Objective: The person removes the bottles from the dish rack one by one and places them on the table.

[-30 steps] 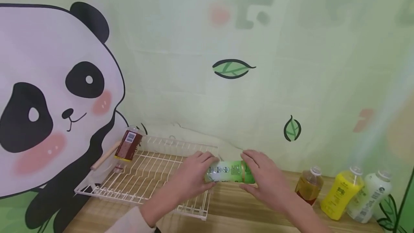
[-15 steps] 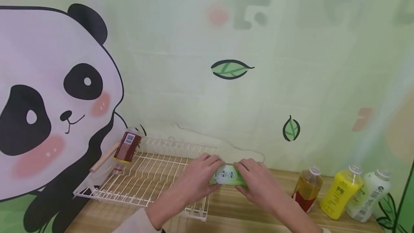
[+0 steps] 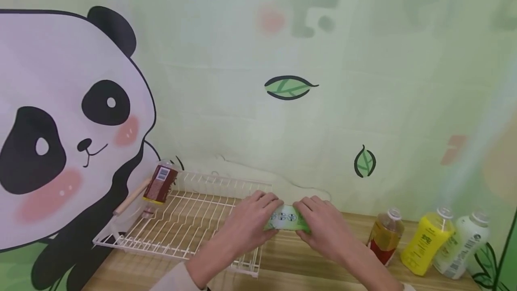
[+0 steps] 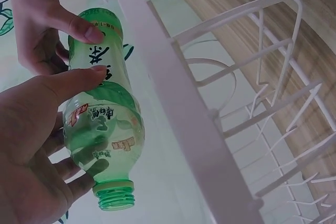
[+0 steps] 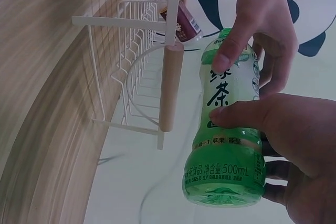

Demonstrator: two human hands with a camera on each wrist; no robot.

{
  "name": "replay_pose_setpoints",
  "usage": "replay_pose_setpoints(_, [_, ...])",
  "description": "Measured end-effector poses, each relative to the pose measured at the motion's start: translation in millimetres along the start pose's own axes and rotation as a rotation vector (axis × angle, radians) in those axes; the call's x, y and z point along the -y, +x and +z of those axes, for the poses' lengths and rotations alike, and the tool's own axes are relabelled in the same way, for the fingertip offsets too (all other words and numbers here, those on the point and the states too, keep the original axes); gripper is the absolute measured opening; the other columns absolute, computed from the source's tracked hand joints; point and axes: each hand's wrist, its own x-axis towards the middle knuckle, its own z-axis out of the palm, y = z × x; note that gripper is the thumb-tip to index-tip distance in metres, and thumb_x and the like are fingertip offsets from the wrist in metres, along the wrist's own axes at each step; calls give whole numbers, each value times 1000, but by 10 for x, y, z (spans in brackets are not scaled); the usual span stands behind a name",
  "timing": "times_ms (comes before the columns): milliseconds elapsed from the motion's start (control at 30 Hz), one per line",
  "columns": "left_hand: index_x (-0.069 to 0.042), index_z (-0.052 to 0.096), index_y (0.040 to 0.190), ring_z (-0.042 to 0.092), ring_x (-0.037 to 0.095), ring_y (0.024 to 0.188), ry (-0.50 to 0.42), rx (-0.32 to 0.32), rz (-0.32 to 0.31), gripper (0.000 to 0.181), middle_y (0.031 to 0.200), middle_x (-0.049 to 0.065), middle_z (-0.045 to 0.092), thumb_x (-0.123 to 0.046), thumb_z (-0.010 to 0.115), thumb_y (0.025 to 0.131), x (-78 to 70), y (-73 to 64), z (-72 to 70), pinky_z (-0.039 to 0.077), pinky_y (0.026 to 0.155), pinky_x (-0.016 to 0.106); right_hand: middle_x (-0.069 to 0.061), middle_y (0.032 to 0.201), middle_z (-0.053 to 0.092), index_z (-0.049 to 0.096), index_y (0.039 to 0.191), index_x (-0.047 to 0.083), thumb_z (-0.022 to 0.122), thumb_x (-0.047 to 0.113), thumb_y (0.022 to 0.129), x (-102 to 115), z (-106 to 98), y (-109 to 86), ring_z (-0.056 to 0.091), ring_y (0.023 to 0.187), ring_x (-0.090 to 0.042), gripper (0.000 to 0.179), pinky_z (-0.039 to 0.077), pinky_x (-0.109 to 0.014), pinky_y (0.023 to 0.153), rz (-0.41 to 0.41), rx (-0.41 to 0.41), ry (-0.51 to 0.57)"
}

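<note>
Both hands hold a green plastic tea bottle [image 3: 286, 218], lying sideways above the table beside the dish rack. My left hand [image 3: 252, 220] grips its neck half, with the thumb [image 4: 79, 80] across the label. Its threaded mouth [image 4: 116, 195] is bare of a cap in the left wrist view. My right hand [image 3: 323, 226] grips the base half, thumb [image 5: 244, 113] on the label and fingers behind. In the right wrist view the clear green base [image 5: 223, 192] shows beyond the hand. In the head view the fingers hide both ends.
A white wire dish rack [image 3: 177, 250] with a wooden handle [image 3: 131, 196] stands on the wooden table [image 3: 299, 259] at left. A maroon-labelled bottle [image 3: 160, 185] leans neck down in it. At right stand an amber bottle [image 3: 385, 235], a yellow bottle [image 3: 426, 241] and a white bottle [image 3: 460, 246].
My right hand has slid inward from the bottle's base end, and the two hands are now closer together around it. Over the last half second they have barely moved.
</note>
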Motion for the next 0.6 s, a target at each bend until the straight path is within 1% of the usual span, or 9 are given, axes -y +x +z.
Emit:
replay_pose_setpoints(200, [-15, 59, 133, 55, 14, 111, -17, 26, -11, 66, 127, -4, 60, -42, 84, 77, 0, 9, 11, 51, 92, 27, 2, 112, 65, 66, 119, 12, 89, 33, 72, -23, 11, -22, 56, 95, -14, 57, 51, -31, 77, 5, 4, 2])
replay_pose_setpoints(333, [-15, 56, 136, 53, 17, 119, -34, 63, -22, 74, 132, -2, 58, -50, 82, 77, 49, 2, -16, 46, 101, 35, 2, 112, 65, 65, 120, 11, 89, 32, 72, -46, 9, -31, 56, 96, -15, 57, 52, -32, 77, 8, 3, 7])
replay_pose_setpoints(467, [-15, 53, 140, 49, 19, 126, -44, 93, -48, 84, 135, -2, 55, -64, 75, 75, 166, -38, -89, 40, 109, 40, -1, 112, 64, 65, 120, 8, 88, 30, 73, -92, -7, -50, 56, 97, -16, 57, 52, -34, 80, 7, 10, 43])
replay_pose_setpoints(533, [-14, 52, 141, 47, 20, 129, -57, 90, -68, 91, 137, -2, 54, -71, 70, 72, 248, -63, -139, 38, 110, 42, -2, 113, 63, 64, 121, 6, 88, 28, 73, -134, -16, -66, 56, 98, -17, 58, 53, -35, 82, 10, 15, 59])
replay_pose_setpoints(600, [-14, 50, 143, 47, 21, 130, -88, 72, -96, 98, 138, -1, 54, -75, 67, 69, 354, -95, -181, 37, 111, 43, -2, 113, 63, 63, 122, 5, 88, 26, 74, -187, -25, -87, 56, 97, -17, 58, 53, -36, 82, 18, 21, 74])
